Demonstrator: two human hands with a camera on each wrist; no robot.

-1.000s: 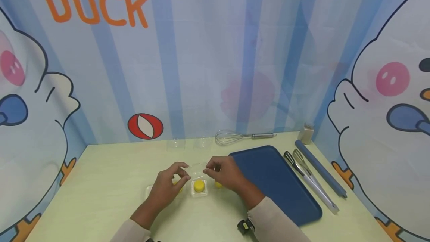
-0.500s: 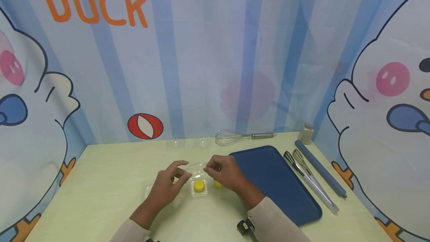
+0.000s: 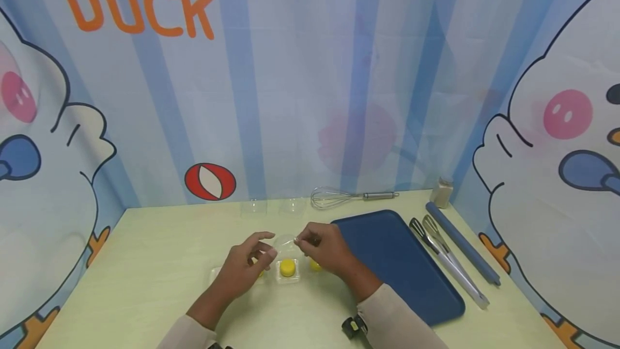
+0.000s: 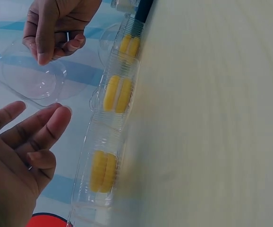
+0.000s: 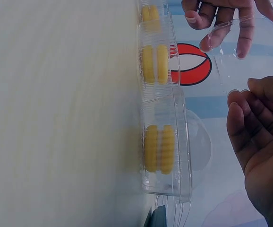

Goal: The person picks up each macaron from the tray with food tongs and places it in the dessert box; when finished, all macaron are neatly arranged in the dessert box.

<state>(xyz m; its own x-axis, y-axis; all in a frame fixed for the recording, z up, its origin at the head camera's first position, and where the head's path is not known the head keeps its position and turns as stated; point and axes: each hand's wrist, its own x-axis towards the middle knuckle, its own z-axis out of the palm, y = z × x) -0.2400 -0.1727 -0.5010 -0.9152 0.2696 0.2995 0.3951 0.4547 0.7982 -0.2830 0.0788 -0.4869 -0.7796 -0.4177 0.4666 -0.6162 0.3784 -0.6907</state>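
My right hand (image 3: pixel 326 246) pinches the edge of a round, clear plastic lid (image 3: pixel 284 243), holding it tilted above the table. Opposite it, my left hand (image 3: pixel 242 265) has its fingers spread, with fingertips close at the lid's rim in the left wrist view. Just in front of the lid, a yellow macaron (image 3: pixel 287 268) sits in a clear plastic base (image 3: pixel 288 280). To its left, another macaron (image 4: pixel 103 171) in clear plastic is partly behind my left hand in the head view. A third macaron (image 5: pixel 159 149) stands beneath my right hand, partly covered by it in the head view.
A dark blue tray (image 3: pixel 402 268) lies on the right. Beyond it are metal tongs (image 3: pixel 457 273) and a blue-grey rolling pin (image 3: pixel 462 244). A whisk (image 3: pixel 334 197), a small jar (image 3: pixel 442 193) and clear plastic pieces (image 3: pixel 292 206) stand along the back edge.
The lid has turned in my right hand to a different tilt. My left fingers have shifted slightly about its left edge; both arms stay nearly in place.
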